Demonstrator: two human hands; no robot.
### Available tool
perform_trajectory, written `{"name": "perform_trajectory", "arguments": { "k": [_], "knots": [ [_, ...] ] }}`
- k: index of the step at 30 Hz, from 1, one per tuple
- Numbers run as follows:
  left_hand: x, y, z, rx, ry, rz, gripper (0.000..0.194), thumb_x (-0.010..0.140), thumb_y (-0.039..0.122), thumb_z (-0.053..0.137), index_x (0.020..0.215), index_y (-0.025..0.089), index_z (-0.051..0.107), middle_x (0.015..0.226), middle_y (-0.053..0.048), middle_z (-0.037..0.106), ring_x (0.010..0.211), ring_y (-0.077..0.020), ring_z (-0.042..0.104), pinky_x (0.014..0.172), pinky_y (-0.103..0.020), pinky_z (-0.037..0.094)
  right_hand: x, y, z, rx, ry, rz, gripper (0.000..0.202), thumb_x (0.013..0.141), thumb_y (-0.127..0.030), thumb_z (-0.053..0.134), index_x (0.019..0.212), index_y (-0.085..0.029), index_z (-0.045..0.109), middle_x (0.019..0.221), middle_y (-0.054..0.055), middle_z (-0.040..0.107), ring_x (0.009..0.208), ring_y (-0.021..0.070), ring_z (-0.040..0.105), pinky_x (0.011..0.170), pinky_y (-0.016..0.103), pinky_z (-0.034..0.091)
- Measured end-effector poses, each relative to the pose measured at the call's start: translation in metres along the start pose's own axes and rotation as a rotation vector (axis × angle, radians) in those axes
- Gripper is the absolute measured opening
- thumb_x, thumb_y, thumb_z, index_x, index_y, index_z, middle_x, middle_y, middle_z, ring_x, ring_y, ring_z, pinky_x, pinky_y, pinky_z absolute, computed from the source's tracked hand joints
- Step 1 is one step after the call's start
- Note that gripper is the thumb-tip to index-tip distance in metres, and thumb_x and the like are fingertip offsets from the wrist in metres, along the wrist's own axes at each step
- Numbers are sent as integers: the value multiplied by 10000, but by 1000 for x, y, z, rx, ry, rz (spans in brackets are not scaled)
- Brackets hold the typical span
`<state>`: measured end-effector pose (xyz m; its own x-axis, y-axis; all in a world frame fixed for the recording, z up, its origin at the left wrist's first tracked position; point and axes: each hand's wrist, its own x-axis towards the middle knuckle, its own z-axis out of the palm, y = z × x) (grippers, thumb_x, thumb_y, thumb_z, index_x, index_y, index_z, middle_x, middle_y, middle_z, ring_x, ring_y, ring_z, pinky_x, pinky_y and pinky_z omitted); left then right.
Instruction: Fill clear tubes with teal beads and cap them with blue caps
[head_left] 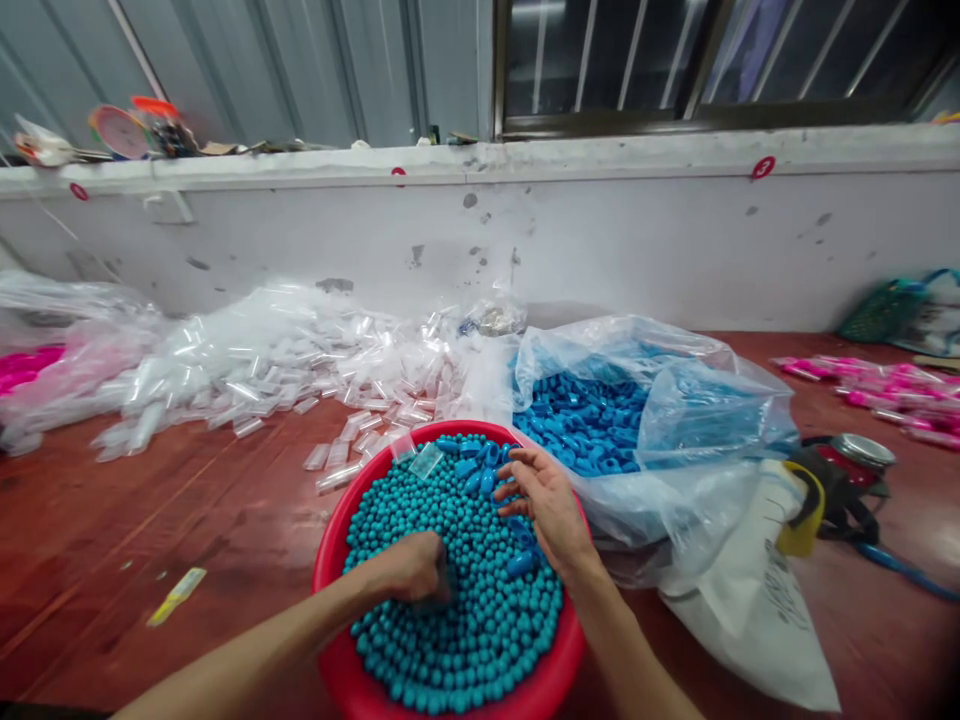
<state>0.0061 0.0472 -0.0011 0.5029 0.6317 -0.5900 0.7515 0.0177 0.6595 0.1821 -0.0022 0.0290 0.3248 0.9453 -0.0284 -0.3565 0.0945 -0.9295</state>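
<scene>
A red basin (pixel 328 560) full of round teal beads (pixel 457 650) stands in front of me. My left hand (pixel 421 566) is closed low among the beads near the middle; its fingertips are blurred and whatever they grip is hidden. Over the basin's right side, my right hand (pixel 546 500) is open, fingers apart and slightly bent, beside several glossy blue caps (pixel 480 475) lying on the beads. A few more blue caps (pixel 523 560) rest just below that hand. Clear plastic tubes (pixel 426 461) lie on the beads and across the far rim.
Clear tubes (pixel 360 440) are heaped behind the basin to the left. A plastic bag of blue caps (pixel 577 420) lies behind it to the right, with a white sack (pixel 757 600) nearer. Pink-filled tubes (pixel 892 385) lie far right. A yellow-and-white strip (pixel 177 597) is left on the red table (pixel 247 520).
</scene>
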Motion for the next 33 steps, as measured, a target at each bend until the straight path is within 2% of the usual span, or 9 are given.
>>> {"name": "perform_trajectory", "arguments": {
  "k": [5,9,12,15,18,21,25,28,33],
  "knots": [
    [36,22,25,-172,-50,-51,194,473,104,598,417,185,431,280,69,389,324,-103,383,414,-234,314,1,3,2,-36,-5,-24,237,729,-346,553,878,-169,498,723,-9,573,538,104,558,415,191,449],
    [35,28,27,-448,-105,-24,219,543,235,620,601,193,413,419,94,415,373,-85,404,431,-230,362,0,2,-9,-204,-67,-24,190,752,-336,498,856,-177,498,710,-16,559,522,109,540,409,204,426],
    [22,24,18,-615,-173,19,275,559,303,642,703,187,438,539,68,490,459,-97,480,458,-221,371,-11,-5,-28,-548,-137,-96,156,802,-304,425,856,-185,511,717,-12,562,540,117,530,463,227,421],
    [10,19,11,-727,-210,60,335,571,326,666,800,183,468,642,39,548,563,-113,538,510,-221,379,-29,-11,-41,-1066,-315,-231,126,814,-207,429,863,-193,544,814,11,589,724,150,549,662,272,422],
    [5,16,10,-799,-207,105,327,585,319,677,799,184,470,653,48,534,599,-101,531,541,-215,375,-44,-5,-40,-1568,-485,-293,108,784,-141,478,807,-192,569,869,40,588,836,199,517,707,306,380],
    [2,14,10,-817,-191,137,277,613,313,666,760,168,482,634,47,523,575,-84,510,528,-202,353,-47,5,-33,-1826,-496,-319,159,814,-134,450,725,-192,569,850,51,586,832,222,503,663,313,353],
    [0,8,8,-805,-150,121,263,641,330,645,733,155,470,615,31,551,533,-80,518,500,-193,337,-36,6,-28,-1896,-505,-364,154,830,-127,428,789,-194,560,837,44,595,790,200,530,593,277,320],
    [-2,3,8,-802,-168,73,323,640,404,623,730,159,433,599,0,583,476,-117,546,444,-204,324,-25,-2,-27,-1827,-415,-341,109,841,-168,424,835,-184,531,823,35,603,736,170,557,565,255,312],
    [-3,4,14,-845,-230,58,383,654,451,592,846,177,405,601,0,590,425,-118,546,392,-188,325,-13,-4,-26,-1652,-315,-177,76,828,-191,440,850,-168,509,834,65,635,777,191,589,612,257,339]
  ]
}}
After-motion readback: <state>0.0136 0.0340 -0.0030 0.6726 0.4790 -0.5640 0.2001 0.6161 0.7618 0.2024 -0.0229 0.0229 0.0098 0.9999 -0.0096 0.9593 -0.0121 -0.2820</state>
